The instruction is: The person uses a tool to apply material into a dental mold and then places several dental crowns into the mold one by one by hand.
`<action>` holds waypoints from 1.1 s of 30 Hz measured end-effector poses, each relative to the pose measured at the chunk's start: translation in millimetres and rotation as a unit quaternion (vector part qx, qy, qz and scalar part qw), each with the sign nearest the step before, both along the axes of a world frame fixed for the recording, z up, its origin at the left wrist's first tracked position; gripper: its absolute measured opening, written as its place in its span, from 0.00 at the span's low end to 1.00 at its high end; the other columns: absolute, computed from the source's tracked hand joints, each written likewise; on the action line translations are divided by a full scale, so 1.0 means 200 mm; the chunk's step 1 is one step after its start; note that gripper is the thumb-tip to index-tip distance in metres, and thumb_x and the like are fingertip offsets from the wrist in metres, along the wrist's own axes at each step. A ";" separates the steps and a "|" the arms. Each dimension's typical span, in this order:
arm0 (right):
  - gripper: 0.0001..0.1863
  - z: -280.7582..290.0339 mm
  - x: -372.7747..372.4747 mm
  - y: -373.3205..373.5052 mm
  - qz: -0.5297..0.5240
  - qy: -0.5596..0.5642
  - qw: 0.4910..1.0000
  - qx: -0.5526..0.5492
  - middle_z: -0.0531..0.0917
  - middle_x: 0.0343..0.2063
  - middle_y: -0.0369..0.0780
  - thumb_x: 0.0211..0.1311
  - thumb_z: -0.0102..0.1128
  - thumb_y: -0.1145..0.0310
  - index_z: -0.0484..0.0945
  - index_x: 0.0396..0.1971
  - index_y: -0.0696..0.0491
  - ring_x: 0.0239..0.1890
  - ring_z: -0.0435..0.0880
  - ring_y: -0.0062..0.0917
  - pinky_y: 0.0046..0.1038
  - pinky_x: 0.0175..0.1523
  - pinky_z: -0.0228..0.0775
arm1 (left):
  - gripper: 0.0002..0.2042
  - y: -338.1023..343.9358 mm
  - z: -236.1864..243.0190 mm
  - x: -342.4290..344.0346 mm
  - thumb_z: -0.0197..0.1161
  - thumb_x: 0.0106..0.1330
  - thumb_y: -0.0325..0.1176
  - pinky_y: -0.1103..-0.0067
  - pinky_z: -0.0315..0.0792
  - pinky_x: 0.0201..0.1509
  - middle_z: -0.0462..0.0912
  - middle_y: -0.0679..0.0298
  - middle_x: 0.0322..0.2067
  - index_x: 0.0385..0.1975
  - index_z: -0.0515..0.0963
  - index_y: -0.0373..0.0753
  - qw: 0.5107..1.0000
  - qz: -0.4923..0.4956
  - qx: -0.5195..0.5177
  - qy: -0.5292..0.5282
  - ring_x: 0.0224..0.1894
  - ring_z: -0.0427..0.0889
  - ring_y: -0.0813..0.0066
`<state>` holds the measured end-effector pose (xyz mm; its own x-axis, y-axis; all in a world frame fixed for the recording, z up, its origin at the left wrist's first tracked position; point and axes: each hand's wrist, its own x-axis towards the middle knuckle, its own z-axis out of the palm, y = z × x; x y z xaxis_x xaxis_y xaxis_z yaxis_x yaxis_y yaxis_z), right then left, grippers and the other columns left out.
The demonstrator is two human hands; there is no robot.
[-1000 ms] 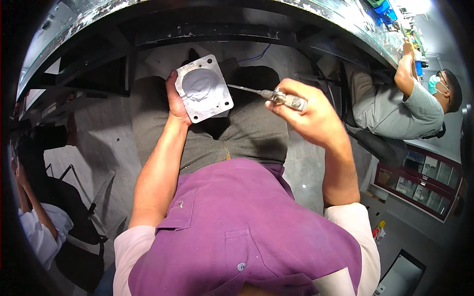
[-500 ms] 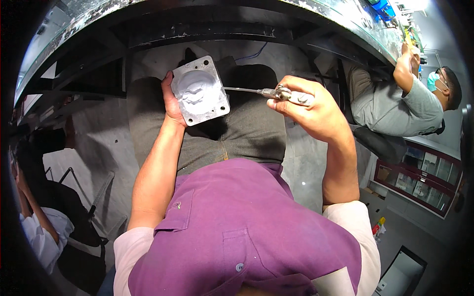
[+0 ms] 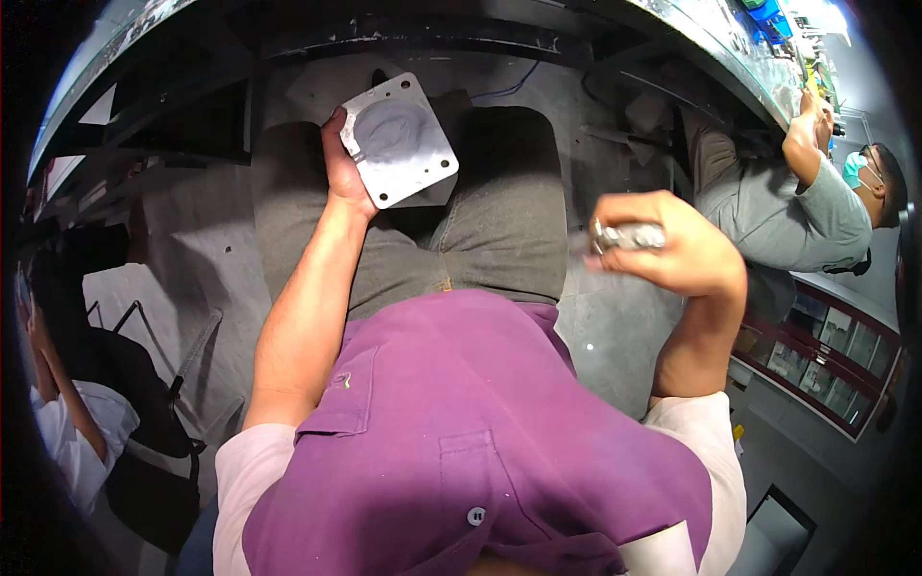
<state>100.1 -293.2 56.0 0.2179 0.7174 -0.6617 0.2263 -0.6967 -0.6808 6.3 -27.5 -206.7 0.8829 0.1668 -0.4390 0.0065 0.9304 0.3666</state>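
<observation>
So the left hand [image 3: 348, 178] has the squarish silver metal plate with a round grey recess and corner holes [image 3: 431, 178] by its nine-o'clock edge, up around eleven o'clock above the dark grey trousers [image 3: 514, 182], while the blurry right hand [image 3: 691, 248] is closed around a stubby silver metal tool [image 3: 630, 236] near three o'clock, well apart from the plate. Can't see the fingers underneath, but if that's a one-sided grip, I'd worry about the plate tipping toward three o'clock, or a hasty tool swing scuffing the recess.
</observation>
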 end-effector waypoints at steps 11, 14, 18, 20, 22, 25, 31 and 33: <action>0.09 -0.30 -0.24 0.25 0.019 -0.129 0.983 0.132 0.87 0.29 0.44 0.60 0.70 0.64 0.83 0.36 0.52 0.32 0.88 0.41 0.39 0.37 0.76 | 0.38 0.01 -0.03 0.00 0.48 0.70 0.64 0.57 0.76 0.64 0.81 0.52 0.58 0.63 0.73 0.34 1.000 0.022 0.004 0.012 0.59 0.81 0.53; 0.12 -0.23 -0.15 0.20 -0.158 -0.255 0.952 0.066 0.86 0.27 0.45 0.60 0.70 0.62 0.81 0.34 0.54 0.31 0.86 0.44 0.38 0.35 0.75 | 0.38 0.00 -0.01 -0.01 0.45 0.71 0.64 0.56 0.74 0.66 0.80 0.51 0.60 0.65 0.72 0.34 1.000 0.017 -0.013 0.021 0.60 0.80 0.51; 0.12 -0.11 0.10 0.07 -0.158 -0.107 0.980 -0.055 0.83 0.22 0.39 0.59 0.74 0.64 0.81 0.31 0.57 0.24 0.80 0.21 0.30 0.32 0.69 | 0.39 -0.02 0.01 -0.03 0.40 0.72 0.66 0.57 0.75 0.66 0.80 0.52 0.60 0.66 0.72 0.36 0.998 0.022 -0.061 0.012 0.60 0.81 0.51; 0.12 -0.08 0.19 0.01 -0.191 -0.087 0.977 -0.028 0.83 0.22 0.39 0.59 0.74 0.65 0.82 0.32 0.57 0.26 0.77 0.17 0.28 0.34 0.69 | 0.39 -0.01 0.02 -0.01 0.40 0.72 0.66 0.58 0.76 0.64 0.81 0.52 0.59 0.65 0.73 0.36 0.996 -0.001 -0.093 0.017 0.58 0.82 0.52; 0.13 -0.07 0.25 -0.10 -0.172 -0.112 0.975 -0.090 0.83 0.23 0.39 0.59 0.73 0.63 0.82 0.34 0.57 0.28 0.78 0.18 0.28 0.36 0.70 | 0.39 0.02 0.04 0.02 0.43 0.71 0.66 0.59 0.77 0.63 0.82 0.52 0.57 0.64 0.73 0.35 0.994 -0.023 -0.108 -0.018 0.57 0.83 0.52; 0.12 -0.11 0.30 -0.36 -0.330 -0.185 0.923 -0.071 0.86 0.25 0.38 0.61 0.72 0.63 0.84 0.33 0.57 0.29 0.80 0.17 0.28 0.35 0.70 | 0.39 0.10 0.17 0.04 0.47 0.69 0.66 0.59 0.78 0.61 0.83 0.52 0.55 0.62 0.75 0.33 0.992 -0.055 -0.095 -0.061 0.55 0.84 0.53; 0.15 -0.50 0.38 -0.82 -0.686 -0.024 0.608 0.399 0.87 0.47 0.44 0.72 0.61 0.64 0.80 0.50 0.58 0.53 0.88 0.30 0.14 0.30 0.67 | 0.36 0.22 0.77 -0.08 0.54 0.68 0.64 0.52 0.84 0.49 0.83 0.41 0.51 0.61 0.76 0.36 0.973 -0.060 0.045 -0.218 0.51 0.85 0.43; 0.14 -0.74 0.49 -0.78 -0.676 -0.080 0.596 0.427 0.86 0.49 0.40 0.69 0.66 0.63 0.81 0.50 0.54 0.49 0.85 0.23 0.19 0.40 0.71 | 0.34 0.31 1.00 -0.07 0.53 0.71 0.61 0.51 0.85 0.45 0.81 0.35 0.52 0.63 0.74 0.36 0.963 -0.044 0.050 -0.260 0.53 0.84 0.41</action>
